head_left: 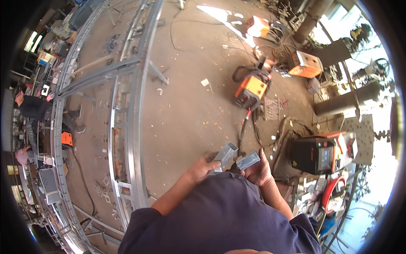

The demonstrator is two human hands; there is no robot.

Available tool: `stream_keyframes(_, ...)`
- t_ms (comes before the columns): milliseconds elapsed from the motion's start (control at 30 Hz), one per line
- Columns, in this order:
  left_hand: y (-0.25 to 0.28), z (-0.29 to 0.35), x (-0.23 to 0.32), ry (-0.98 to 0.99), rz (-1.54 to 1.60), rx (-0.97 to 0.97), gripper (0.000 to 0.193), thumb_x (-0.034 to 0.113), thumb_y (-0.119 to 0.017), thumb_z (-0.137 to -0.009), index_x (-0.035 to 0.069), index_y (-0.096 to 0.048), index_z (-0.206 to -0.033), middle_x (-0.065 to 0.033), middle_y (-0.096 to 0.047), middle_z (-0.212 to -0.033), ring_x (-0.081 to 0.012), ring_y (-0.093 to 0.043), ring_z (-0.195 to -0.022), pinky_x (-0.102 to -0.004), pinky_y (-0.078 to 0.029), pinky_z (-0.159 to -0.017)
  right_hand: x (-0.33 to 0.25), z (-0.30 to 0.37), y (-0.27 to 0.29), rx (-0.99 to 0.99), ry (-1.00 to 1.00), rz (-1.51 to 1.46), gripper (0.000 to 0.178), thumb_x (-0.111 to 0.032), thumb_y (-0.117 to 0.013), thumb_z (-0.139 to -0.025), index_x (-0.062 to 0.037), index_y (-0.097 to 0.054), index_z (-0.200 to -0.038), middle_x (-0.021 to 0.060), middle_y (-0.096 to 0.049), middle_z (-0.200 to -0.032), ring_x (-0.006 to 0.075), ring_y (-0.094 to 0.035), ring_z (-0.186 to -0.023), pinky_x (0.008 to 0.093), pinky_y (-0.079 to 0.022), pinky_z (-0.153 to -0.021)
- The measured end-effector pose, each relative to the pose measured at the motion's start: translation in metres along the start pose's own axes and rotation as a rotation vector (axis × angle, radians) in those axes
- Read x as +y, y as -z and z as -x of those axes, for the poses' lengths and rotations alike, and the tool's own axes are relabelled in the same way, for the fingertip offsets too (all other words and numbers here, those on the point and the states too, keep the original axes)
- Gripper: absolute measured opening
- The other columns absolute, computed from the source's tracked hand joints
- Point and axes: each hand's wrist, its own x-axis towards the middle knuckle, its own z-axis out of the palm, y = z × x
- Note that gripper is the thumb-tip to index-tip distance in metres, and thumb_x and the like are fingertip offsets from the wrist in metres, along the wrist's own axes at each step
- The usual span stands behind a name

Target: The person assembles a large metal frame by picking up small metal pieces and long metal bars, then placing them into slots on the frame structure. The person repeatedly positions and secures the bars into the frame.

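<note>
Broadly, a brown workshop floor (190, 106) spreads ahead of the person, with a long grey steel frame (138, 84) running across it on the left. On the right stands a boxy black machine (313, 154), and a smaller orange-and-black machine (252, 89) sits farther out on the floor, beyond the hands. Close in, just past the dark shirt (237, 207), the two hands are near each other, each with a short piece of square metal tube. The left hand (204, 170) is closed on the lower end of the left-hand tube (226, 155), thumb laid on it, most of the fingers hidden; this tube lies ahead and to the right of that hand, its long axis slanting up and rightward, its hollow end facing away from the body. The right hand (259, 172) cradles the right-hand tube (248, 161) between thumb and curled fingers; that piece lies to the inner side of its palm, its long axis nearer crosswise, rising slightly rightward. The two axes therefore stand at an angle, not in line, and a narrow gap shows between the tubes.
</note>
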Motion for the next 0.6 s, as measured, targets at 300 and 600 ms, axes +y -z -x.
stream_keyframes(300,0.050,-0.073,0.133,-0.169,0.140,0.060,0.071,0.024,-0.076,-0.093,-0.007,-0.044,-0.148,-0.0125,-0.068,-0.119,-0.0206,-0.066,-0.107,-0.0346,-0.053,-0.097,-0.065,-0.187,-0.085,0.058,-0.168,0.056,0.074,-0.068,-0.055,-0.097,-0.0064,-0.055,-0.138,0.0247,-0.063,-0.133,0.0445,-0.065,-0.114,0.0542,-0.057,-0.096)
stream_keyframes(600,0.098,-0.217,0.330,-0.222,0.206,0.263,0.064,0.017,-0.075,-0.091,-0.001,-0.047,-0.146,-0.0139,-0.065,-0.121,-0.0250,-0.069,-0.102,-0.0403,-0.060,-0.088,-0.241,-0.387,-0.211,-0.222,-0.038,0.402,0.074,-0.049,-0.079,-0.088,-0.0075,-0.052,-0.144,0.0163,-0.063,-0.137,0.0355,-0.063,-0.124,0.0449,-0.054,-0.103)
